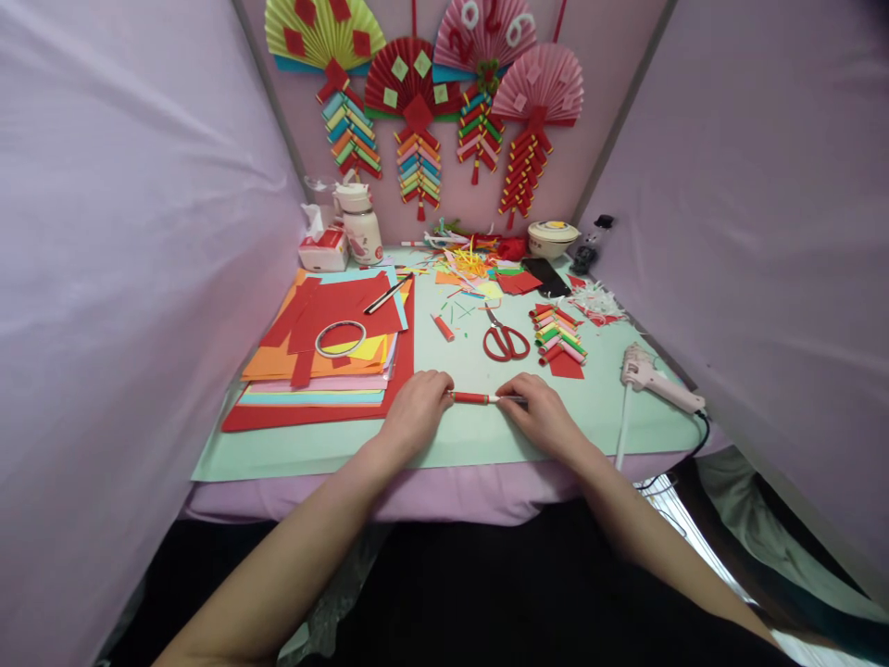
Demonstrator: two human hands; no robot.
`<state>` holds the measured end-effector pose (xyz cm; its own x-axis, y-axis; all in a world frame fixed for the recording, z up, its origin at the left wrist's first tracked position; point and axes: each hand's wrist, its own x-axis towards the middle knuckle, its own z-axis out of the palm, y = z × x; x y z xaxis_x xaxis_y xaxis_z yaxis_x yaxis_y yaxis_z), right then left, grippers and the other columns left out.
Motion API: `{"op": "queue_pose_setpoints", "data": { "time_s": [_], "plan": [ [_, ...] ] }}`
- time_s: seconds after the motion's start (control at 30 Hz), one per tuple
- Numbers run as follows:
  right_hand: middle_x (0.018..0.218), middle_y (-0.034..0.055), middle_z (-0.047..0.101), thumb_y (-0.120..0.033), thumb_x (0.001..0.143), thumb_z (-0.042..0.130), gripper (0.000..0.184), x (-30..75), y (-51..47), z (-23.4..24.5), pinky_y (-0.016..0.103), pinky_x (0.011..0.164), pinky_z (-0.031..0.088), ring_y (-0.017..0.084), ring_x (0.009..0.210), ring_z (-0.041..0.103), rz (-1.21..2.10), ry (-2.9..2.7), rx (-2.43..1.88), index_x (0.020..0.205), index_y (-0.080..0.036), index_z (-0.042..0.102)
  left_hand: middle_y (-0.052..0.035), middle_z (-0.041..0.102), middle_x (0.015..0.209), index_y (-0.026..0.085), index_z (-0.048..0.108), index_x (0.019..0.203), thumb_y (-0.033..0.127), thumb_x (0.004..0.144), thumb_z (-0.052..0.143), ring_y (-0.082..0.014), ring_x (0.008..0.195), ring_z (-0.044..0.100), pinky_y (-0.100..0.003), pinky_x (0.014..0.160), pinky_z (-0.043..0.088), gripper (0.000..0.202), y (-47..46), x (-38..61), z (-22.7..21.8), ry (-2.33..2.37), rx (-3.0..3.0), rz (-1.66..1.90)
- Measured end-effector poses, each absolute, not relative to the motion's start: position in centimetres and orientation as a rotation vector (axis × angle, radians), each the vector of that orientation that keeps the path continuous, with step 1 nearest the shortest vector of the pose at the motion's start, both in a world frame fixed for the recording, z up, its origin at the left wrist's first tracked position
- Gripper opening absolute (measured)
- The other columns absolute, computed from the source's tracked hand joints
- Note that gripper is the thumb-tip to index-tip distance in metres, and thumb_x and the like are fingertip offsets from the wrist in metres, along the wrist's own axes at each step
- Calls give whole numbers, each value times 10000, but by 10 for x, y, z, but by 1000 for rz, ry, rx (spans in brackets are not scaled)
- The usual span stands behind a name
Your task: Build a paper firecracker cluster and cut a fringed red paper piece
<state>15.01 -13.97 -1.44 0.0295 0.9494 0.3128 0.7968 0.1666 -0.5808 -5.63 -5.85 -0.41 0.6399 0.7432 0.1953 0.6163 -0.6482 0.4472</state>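
My left hand (417, 408) and my right hand (538, 412) rest on the pale green mat (451, 445) near the table's front edge. Between them lies a thin red paper roll (470, 397) wound on a slim stick. My left fingers are curled round its left end. My right fingers pinch the stick's right end. Red-handled scissors (505, 340) lie just behind the roll.
A stack of coloured paper sheets (326, 366) with a tape ring (340, 338) fills the left. Finished paper rolls (557, 340) lie right of the scissors. A glue gun (657, 375) lies at the right edge, a flask (361, 227) and a bowl (552, 238) at the back. Paper fans (417, 93) hang on the wall.
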Motion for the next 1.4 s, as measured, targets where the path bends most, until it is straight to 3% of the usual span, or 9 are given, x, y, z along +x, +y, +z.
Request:
{"op": "queue_pose_setpoints", "data": {
  "time_s": [0.23,0.4,0.47,0.83,1.13,1.4],
  "plan": [
    [788,39,570,-184,848,570,87,147,-138,-16,324,731,392,196,801,491,213,-1822,-1632,766,-198,598,-67,611,897,190,641,829,167,847,507,-222,882,555,-329,762,412,137,-54,-64,0,1057,2475,505],
    [781,44,565,-173,852,559,106,144,-137,-14,324,721,396,200,805,489,226,-1855,-1601,760,-202,603,-41,633,859,207,532,1118,143,824,528,-223,849,574,-313,694,401,301,-55,-65,-3,1161,2396,558],
    [782,46,566,-166,854,552,114,143,-137,-13,325,724,399,202,811,490,231,-1879,-1594,764,-204,610,-33,630,840,216,493,1148,140,815,532,-222,831,578,-302,656,387,344,-57,-65,-3,1187,2397,538],
    [758,40,571,-132,816,582,133,152,-114,-20,319,714,395,195,788,505,151,-1901,-1599,703,-195,614,-64,614,821,201,511,1026,138,827,478,-237,779,560,-311,644,365,211,-41,-56,-6,1197,2519,549],
    [787,32,573,-155,828,587,88,153,-122,-14,302,740,396,181,813,507,229,-1911,-1546,751,-194,605,-67,632,873,194,562,978,137,813,517,-228,851,559,-327,741,406,180,-52,-63,-6,1111,2528,616],
    [816,36,586,-131,827,559,111,146,-143,-11,310,775,404,187,844,506,300,-1948,-1560,775,-207,622,-63,650,849,195,574,894,182,827,527,-231,830,577,-332,726,419,82,-75,-74,-2,1151,2515,542]
  ]
}}
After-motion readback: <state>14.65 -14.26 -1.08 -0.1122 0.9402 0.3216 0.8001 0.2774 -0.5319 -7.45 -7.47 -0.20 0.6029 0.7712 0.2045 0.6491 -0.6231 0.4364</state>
